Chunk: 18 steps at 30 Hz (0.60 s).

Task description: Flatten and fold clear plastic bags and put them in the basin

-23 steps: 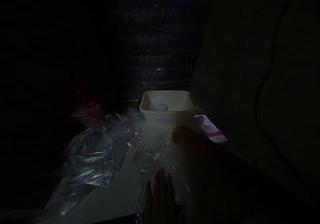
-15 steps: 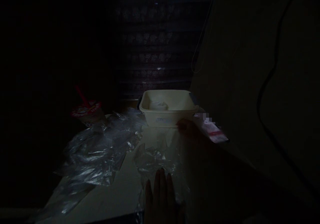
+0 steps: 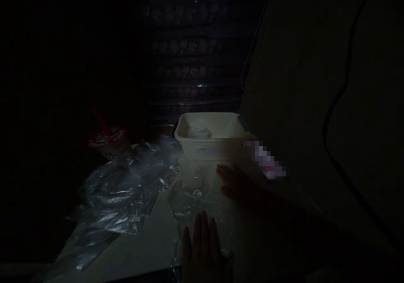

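Head view, only one. Very dark, so edges are rough.

Left hand (image 3: 202,245): bottom centre, fingers straight and pointing away from the wearer, small gaps between them. Open and flat over the near part of a clear bag (image 3: 197,194); no grip on anything visible. Thumb side is too dark to read.

Right hand (image 3: 232,182): comes in from the right, forearm mostly lost in shadow. Fingers extended and pointing left, thumb apart from them. Open, nothing seen in its grasp. Sits by the far right part of the bag, just on the near side of the tub; can't tell whether it touches the bag or the table.

Clear bag: lies on the table (image 3: 151,245), in front of the tub, crinkled on its left side, with shiny creases. Far end is faint against the pale tabletop.

Tub (image 3: 211,149): cream, upright, far part of the table, dark handles at the ends, label on the front wall. A whitish lump (image 3: 199,132) inside, toward the left; can't tell what it is.

Left side: heap of clear plastic (image 3: 116,198), loose and glossy. Cup (image 3: 109,139) behind it, red patterned top, red straw (image 3: 101,120) leaning left.

Right of tub: pink-white packet (image 3: 268,161), pixelated. Behind: patterned blind (image 3: 186,47). Dark cable (image 3: 326,118) down the right wall.
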Motion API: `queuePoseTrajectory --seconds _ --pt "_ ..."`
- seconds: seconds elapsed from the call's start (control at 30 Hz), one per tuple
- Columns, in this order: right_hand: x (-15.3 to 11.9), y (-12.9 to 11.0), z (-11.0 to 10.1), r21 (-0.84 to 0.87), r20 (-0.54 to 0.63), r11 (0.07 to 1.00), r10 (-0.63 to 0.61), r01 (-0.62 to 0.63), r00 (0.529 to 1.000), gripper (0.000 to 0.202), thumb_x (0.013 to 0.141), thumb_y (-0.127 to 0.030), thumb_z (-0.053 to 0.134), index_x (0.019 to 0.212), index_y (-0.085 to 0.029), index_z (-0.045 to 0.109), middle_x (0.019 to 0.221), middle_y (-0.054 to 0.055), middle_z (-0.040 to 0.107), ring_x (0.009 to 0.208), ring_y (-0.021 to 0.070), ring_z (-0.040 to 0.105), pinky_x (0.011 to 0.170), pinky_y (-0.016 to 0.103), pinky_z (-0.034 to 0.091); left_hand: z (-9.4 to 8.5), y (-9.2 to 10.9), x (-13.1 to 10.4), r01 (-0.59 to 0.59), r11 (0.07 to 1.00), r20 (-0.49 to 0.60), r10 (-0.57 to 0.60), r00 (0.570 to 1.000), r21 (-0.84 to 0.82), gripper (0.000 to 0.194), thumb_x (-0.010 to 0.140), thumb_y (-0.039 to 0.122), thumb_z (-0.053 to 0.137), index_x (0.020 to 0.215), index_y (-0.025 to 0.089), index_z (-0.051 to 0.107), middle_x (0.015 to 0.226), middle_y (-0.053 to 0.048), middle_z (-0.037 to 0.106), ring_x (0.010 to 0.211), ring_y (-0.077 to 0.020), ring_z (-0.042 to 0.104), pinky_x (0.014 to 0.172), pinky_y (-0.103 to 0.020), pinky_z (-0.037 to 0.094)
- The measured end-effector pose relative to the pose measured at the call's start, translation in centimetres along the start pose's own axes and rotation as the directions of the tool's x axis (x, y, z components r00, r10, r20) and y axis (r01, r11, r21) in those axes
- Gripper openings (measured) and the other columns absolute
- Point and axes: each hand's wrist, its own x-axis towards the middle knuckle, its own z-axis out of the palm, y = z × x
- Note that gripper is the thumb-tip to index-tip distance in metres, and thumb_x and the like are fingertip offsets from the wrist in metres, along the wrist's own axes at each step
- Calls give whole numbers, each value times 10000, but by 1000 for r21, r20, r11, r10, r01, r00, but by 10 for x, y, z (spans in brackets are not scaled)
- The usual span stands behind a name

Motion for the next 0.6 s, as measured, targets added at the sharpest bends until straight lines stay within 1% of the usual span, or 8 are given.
queuePoseTrajectory --seconds 0.03,0.1,0.17,0.27,0.33,0.43,0.53,0.6 --pt "2 3 -2 -10 -12 1000 17 -17 1000 492 832 -345 270 1215 -44 336 1287 165 314 1192 238 248 967 456 175 0 0 0 3 1000 0 -3 1000 5 485 758 435 348 1107 130 490 1163 -144 488 1118 -267 370 900 -477 237" --pt "3 2 -7 -11 -18 1000 -2 2 1000 491 830 -340 276 1208 -34 345 1284 168 319 1193 236 245 970 436 182 -1 1 0 7 1000 -1 -7 1000 11 470 751 411 361 1106 133 491 1165 -141 487 1118 -267 370 899 -480 239" --pt "-2 -6 -10 8 3 997 -78 78 997 493 826 -343 287 1222 -53 329 1295 145 311 1201 221 229 974 413 187 0 1 0 3 1000 0 -3 1000 10 471 747 408 362 1102 129 495 1163 -144 488 1115 -270 373 897 -482 242" --pt "-15 -18 -6 48 56 980 -198 195 979 521 820 -374 294 1256 -89 272 1324 106 266 1214 199 196 982 397 174 1 1 -1 -2 1000 1 2 1000 9 474 744 411 366 1095 122 502 1156 -151 492 1112 -274 377 897 -483 240" --pt "-20 -18 0 55 77 975 -219 216 973 549 817 -399 289 1268 -90 240 1337 107 234 1220 200 176 982 407 167 1 0 -1 -2 1000 8 2 1000 7 471 740 403 376 1100 124 497 1157 -149 491 1121 -274 365 902 -485 233" --pt "-16 -6 6 23 71 987 -158 156 985 548 821 -389 282 1266 -73 240 1331 132 234 1217 218 186 973 432 171 1 0 -1 -2 1000 30 1 1000 5 485 730 398 386 1122 127 477 1180 -149 469 1146 -275 330 906 -490 226" --pt "-6 9 5 -8 63 996 -91 91 994 511 825 -352 282 1243 -59 288 1296 154 303 1192 230 254 959 448 203 1 1 -2 7 1000 34 -7 999 9 487 730 389 387 1135 130 466 1193 -145 457 1156 -273 314 910 -496 220" --pt "-3 11 3 -18 44 998 -52 53 998 483 828 -331 282 1221 -54 327 1275 162 337 1178 233 284 950 446 232 1 1 -2 13 1000 25 -14 1000 10 490 740 410 375 1133 132 468 1190 -143 461 1154 -271 318 913 -494 218"
